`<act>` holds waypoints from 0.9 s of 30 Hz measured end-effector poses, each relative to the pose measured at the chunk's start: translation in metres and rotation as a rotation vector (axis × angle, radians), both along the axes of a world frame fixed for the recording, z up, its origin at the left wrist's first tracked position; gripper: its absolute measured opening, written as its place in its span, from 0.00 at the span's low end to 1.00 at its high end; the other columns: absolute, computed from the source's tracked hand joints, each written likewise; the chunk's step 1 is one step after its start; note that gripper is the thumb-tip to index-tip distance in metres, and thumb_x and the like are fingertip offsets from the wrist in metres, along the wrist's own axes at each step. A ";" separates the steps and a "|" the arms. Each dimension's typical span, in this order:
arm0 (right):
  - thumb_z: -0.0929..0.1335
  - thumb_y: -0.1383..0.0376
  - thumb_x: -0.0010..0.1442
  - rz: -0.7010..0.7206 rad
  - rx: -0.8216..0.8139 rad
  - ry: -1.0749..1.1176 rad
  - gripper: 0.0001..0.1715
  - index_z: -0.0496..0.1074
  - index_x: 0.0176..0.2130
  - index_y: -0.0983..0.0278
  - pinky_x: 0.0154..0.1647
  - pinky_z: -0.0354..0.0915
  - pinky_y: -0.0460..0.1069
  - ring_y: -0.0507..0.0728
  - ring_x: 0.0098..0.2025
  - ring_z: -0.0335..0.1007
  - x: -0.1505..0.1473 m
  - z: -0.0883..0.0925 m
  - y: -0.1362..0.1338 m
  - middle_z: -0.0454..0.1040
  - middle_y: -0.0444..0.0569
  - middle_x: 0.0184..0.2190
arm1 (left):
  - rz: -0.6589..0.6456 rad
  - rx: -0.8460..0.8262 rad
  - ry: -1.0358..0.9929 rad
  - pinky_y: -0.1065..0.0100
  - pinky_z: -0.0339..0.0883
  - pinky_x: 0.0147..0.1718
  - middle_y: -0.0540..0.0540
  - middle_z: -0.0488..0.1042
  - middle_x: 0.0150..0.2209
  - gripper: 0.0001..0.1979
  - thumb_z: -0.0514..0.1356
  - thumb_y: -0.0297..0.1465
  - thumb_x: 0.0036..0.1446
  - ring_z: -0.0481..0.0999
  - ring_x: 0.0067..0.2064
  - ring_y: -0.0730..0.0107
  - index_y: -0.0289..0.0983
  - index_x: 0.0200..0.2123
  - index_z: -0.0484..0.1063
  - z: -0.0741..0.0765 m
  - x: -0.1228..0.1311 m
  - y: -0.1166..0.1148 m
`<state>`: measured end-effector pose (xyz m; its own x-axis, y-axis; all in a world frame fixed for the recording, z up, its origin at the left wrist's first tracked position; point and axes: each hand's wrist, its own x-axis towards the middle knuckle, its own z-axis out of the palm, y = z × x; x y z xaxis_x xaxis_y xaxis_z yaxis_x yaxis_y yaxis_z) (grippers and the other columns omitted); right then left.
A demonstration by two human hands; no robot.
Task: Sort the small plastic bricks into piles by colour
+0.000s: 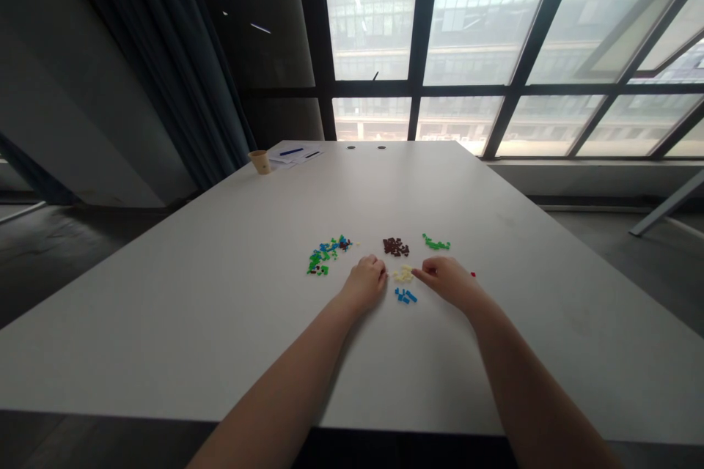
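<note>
Left hand (364, 283) | right hand (448, 281) | two grips curled, cannot tell if pinching | both beside cream pile (403, 273) | four other piles (396, 247) mid-frame on table (220, 293)

Site type: office meeting room, identified by a long white surface (181, 293) with cable ports (352, 147), papers (294, 161) and a pen (291, 152), plus tall metal-framed windows (467, 22) and a full-length curtain (187, 66).

Showing one left hand (364, 283), one right hand (448, 282), five heaps of tiny bricks: mixed blue-green (324, 255), dark brown (396, 247), green (436, 242), pale yellow (402, 274), blue (405, 296); one red brick (472, 274), one paper cup (259, 161), two pens (291, 152).
</note>
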<state>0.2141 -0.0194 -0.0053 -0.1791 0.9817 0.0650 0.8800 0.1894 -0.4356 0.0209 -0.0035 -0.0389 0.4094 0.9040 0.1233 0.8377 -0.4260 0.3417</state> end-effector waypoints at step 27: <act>0.61 0.55 0.54 0.032 -0.010 0.004 0.22 0.58 0.16 0.64 0.22 0.44 0.45 0.48 0.20 0.51 0.000 0.004 -0.002 0.60 0.42 0.15 | -0.035 0.040 -0.227 0.69 0.61 0.38 0.46 0.69 0.33 0.06 0.51 0.26 0.53 0.67 0.36 0.70 0.36 0.29 0.68 -0.009 -0.001 0.008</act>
